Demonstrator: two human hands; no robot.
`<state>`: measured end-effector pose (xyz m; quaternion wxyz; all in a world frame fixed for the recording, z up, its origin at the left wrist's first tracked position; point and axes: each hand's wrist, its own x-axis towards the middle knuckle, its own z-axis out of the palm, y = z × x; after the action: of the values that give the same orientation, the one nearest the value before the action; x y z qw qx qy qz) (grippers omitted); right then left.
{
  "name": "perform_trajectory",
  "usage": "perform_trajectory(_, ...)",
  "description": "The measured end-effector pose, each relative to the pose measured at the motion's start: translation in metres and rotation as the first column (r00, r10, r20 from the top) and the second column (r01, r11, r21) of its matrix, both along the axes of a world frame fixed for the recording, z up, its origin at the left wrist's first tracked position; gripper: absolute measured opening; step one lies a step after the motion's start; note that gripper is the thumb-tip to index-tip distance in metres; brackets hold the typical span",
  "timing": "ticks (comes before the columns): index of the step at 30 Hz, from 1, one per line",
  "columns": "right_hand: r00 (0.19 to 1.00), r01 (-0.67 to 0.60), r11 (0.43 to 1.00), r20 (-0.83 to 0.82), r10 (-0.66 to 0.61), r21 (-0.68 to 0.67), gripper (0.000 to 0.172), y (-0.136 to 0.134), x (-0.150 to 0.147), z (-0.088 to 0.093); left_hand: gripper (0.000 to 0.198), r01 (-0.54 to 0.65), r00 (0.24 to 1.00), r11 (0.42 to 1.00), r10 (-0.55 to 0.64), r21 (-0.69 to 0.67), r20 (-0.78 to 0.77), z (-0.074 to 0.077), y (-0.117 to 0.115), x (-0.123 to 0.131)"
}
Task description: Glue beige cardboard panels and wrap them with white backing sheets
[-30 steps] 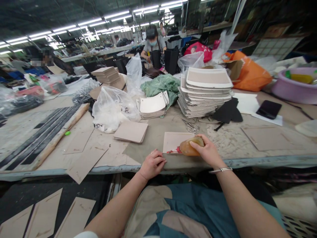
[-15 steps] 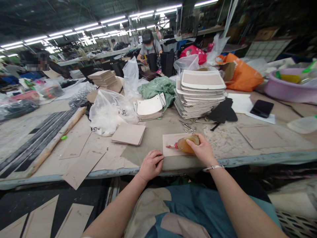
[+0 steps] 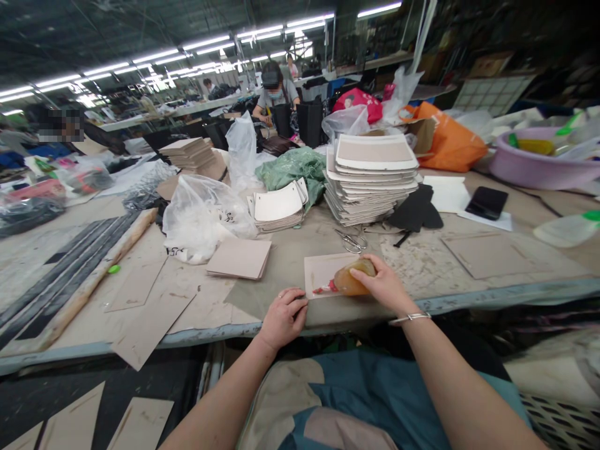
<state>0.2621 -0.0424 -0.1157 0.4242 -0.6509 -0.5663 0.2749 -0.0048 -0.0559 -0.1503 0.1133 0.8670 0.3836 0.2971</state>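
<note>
A squeeze bottle of amber glue with a red nozzle lies tilted in my right hand, which is closed around it. Its tip points left, low over a beige cardboard piece on the table. My left hand rests at that piece's lower left corner, fingers curled together; what lies under the fingertips is hidden. Just beyond the bottle lie small metal scissors. A short stack of cardboard pieces sits to the left.
Behind stand a tall stack of curved white-edged boards and a smaller one. At right are a phone and a purple basin. Brown-streaked cards overhang the table's front edge at left. Across the table a person works.
My right hand has tipped the bottle so its nozzle sits lower, closer to the card's near edge. A brown streak now shows on the card. The view has shifted slightly.
</note>
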Motion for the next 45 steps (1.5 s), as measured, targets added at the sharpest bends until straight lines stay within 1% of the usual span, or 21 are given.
perform_trajectory(2,0.995,-0.039,0.998,-0.088,0.034,-0.053,0.039,-0.007,0.008,0.004,0.018,0.006,1.000,1.000,-0.006,-0.001,-0.002,0.000,0.000,0.000)
perform_trajectory(3,0.986,-0.023,0.998,-0.168,0.012,-0.063,0.040,-0.010,0.014,0.005,0.018,0.012,1.000,1.000,-0.012,-0.002,0.001,0.000,0.000,0.000)
perform_trajectory(5,0.936,0.067,0.997,-0.343,-0.079,-0.047,0.043,-0.014,0.032,0.006,0.018,0.018,1.000,1.000,-0.018,-0.004,0.011,0.000,0.000,-0.001)
perform_trajectory(6,0.907,0.131,0.991,-0.401,-0.130,-0.025,0.044,-0.015,0.043,0.006,0.018,0.020,1.000,1.000,-0.020,-0.005,0.015,-0.001,0.001,-0.001)
perform_trajectory(7,0.889,0.205,0.979,-0.418,-0.186,0.001,0.045,-0.016,0.055,0.006,0.018,0.023,1.000,1.000,-0.023,-0.009,0.016,-0.001,0.001,-0.001)
perform_trajectory(8,0.887,0.282,0.959,-0.389,-0.250,0.027,0.045,-0.016,0.068,0.005,0.018,0.027,1.000,1.000,-0.026,-0.014,0.016,-0.001,0.001,-0.001)
perform_trajectory(10,0.890,0.416,0.906,-0.236,-0.390,0.072,0.046,-0.017,0.090,0.002,0.018,0.032,0.999,0.999,-0.032,-0.027,0.011,-0.001,0.002,-0.002)
perform_trajectory(11,0.882,0.461,0.883,-0.150,-0.446,0.088,0.046,-0.017,0.098,0.000,0.017,0.034,0.999,0.999,-0.034,-0.031,0.008,-0.002,0.002,-0.002)
perform_trajectory(12,0.876,0.482,0.871,-0.082,-0.476,0.098,0.047,-0.016,0.104,-0.002,0.017,0.033,0.999,0.999,-0.033,-0.032,0.006,-0.002,0.002,-0.002)
perform_trajectory(15,0.895,0.441,0.893,0.034,-0.445,0.091,0.046,-0.015,0.105,-0.004,0.017,0.031,1.000,0.999,-0.031,-0.023,0.003,-0.001,0.002,-0.001)
perform_trajectory(18,0.911,0.388,0.919,0.123,-0.395,0.076,0.044,-0.017,0.099,0.001,0.017,0.024,1.000,1.000,-0.024,-0.009,0.000,0.000,0.002,-0.001)
perform_trajectory(20,0.921,0.354,0.933,0.151,-0.360,0.063,0.042,-0.022,0.100,0.007,0.017,0.019,1.000,1.000,-0.019,0.000,0.002,0.000,0.003,0.000)
perform_trajectory(23,0.941,0.296,0.955,0.166,-0.293,0.007,0.041,-0.034,0.108,0.014,0.018,0.022,1.000,1.000,-0.022,0.002,0.007,-0.001,0.003,0.000)
perform_trajectory(25,0.947,0.283,0.959,0.171,-0.273,-0.032,0.041,-0.037,0.112,0.016,0.017,0.024,1.000,1.000,-0.024,-0.002,0.009,-0.001,0.003,0.000)
perform_trajectory(27,0.945,0.291,0.956,0.167,-0.282,-0.037,0.039,-0.034,0.111,0.015,0.017,0.024,1.000,1.000,-0.024,-0.009,0.008,0.000,0.003,0.000)
perform_trajectory(31,0.923,0.356,0.932,0.129,-0.362,0.070,0.041,-0.016,0.096,0.012,0.016,0.026,1.000,1.000,-0.026,-0.017,0.004,0.001,0.003,0.000)
perform_trajectory(33,0.917,0.370,0.925,0.126,-0.379,0.089,0.041,-0.012,0.093,0.012,0.015,0.028,1.000,0.999,-0.028,-0.016,0.004,0.001,0.003,0.000)
perform_trajectory(37,0.940,0.317,0.948,0.134,-0.315,0.004,0.044,-0.025,0.105,0.013,0.015,0.029,1.000,0.999,-0.029,-0.019,0.004,0.001,0.003,0.000)
perform_trajectory(40,0.950,0.292,0.955,0.128,-0.284,-0.048,0.044,-0.035,0.113,0.011,0.015,0.033,0.999,0.999,-0.033,-0.019,0.000,0.001,0.003,0.000)
perform_trajectory(42,0.950,0.301,0.953,0.091,-0.297,-0.029,0.044,-0.033,0.111,0.009,0.015,0.030,1.000,0.999,-0.030,-0.018,-0.003,0.001,0.004,0.000)
perform_trajectory(45,0.932,0.359,0.933,0.045,-0.360,0.030,0.046,-0.021,0.101,0.008,0.016,0.029,0.999,0.999,-0.029,-0.014,-0.014,0.001,0.004,0.000)
